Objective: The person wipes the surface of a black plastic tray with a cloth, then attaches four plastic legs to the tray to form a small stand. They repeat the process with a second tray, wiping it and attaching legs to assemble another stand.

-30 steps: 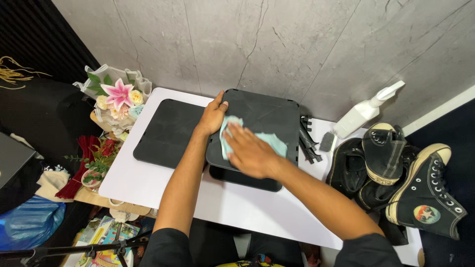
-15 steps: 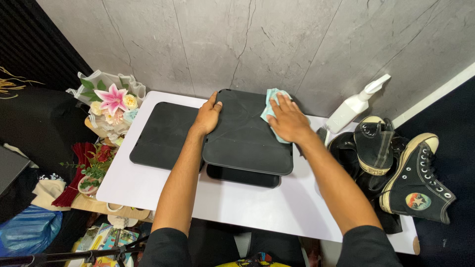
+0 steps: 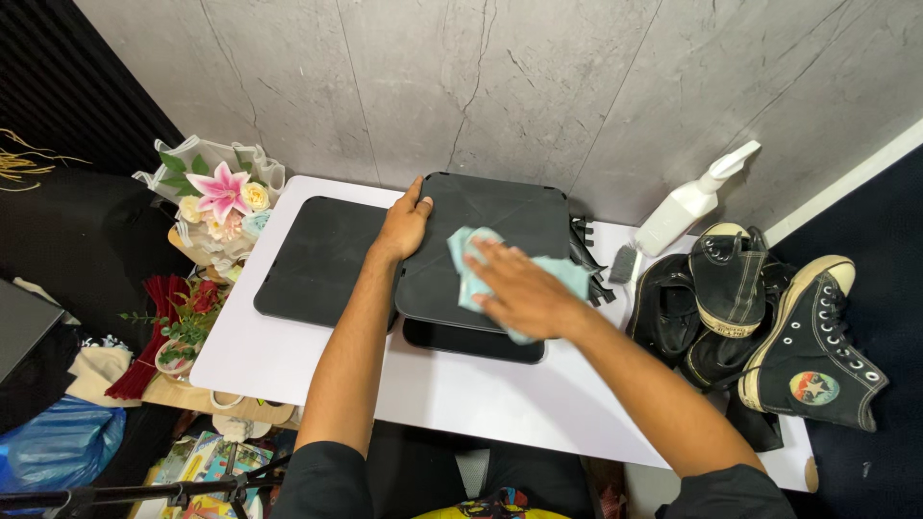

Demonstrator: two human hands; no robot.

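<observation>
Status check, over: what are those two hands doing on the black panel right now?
Left hand flat on black panel, steadying its far-left corner. Right hand pressing pale green cloth onto panel top. Nothing blocking; shoes off right.

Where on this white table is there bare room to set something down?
The near strip of the white table, in front of the stacked black panels and the flat black panel, is bare between the forearms. The right end is crowded: black sneakers, spray bottle, small brush.

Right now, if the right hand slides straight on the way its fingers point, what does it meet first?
The right hand points left across the black panel, pressing the cloth. First in line looks like the left hand or its wrist; depth is unclear.
</observation>
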